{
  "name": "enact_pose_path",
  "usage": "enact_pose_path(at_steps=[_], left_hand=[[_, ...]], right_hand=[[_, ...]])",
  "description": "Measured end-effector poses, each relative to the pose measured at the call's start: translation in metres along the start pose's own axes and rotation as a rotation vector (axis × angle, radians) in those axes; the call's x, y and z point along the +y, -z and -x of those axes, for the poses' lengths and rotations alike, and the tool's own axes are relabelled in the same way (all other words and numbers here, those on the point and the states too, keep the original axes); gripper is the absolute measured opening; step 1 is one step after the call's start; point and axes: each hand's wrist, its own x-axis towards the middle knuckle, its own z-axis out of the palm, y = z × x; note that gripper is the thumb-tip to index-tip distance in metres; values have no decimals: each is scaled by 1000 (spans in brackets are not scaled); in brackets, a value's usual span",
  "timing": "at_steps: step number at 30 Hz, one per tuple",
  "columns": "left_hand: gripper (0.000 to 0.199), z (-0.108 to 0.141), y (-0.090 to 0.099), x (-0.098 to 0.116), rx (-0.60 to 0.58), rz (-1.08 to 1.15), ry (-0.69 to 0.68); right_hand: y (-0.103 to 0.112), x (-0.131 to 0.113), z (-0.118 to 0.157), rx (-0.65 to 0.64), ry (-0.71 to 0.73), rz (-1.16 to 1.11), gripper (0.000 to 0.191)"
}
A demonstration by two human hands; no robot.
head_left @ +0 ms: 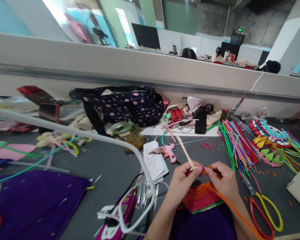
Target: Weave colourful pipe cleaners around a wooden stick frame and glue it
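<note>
My left hand is closed on the upper edge of a small woven piece with orange, pink and green bands. From its thumb and fingers a stiff cream wrapped strip points up and away. My right hand pinches the same edge close to the left fingertips, where a bit of pink and orange shows. A long orange strip runs from the piece under the right wrist toward the lower right. The exact spot between the fingertips is partly hidden.
Scissors with red and yellow handles lie to the right, below a bundle of coloured pipe cleaners. A pink glue gun rests near papers. A white bent tube crosses the left side. A glass jar stands behind.
</note>
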Motion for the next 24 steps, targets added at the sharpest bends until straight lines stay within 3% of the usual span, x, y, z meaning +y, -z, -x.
enact_pose_path(at_steps=[14, 19, 24], left_hand=[[20, 2, -2, 4, 12, 0, 17], [22, 0, 1, 0, 18, -10, -1], [23, 0, 1, -3, 1, -2, 5]], right_hand=[[-3, -4, 4, -6, -74, -26, 23], [-2, -5, 4, -75, -82, -82, 15], [-5, -4, 5, -54, -99, -10, 13]])
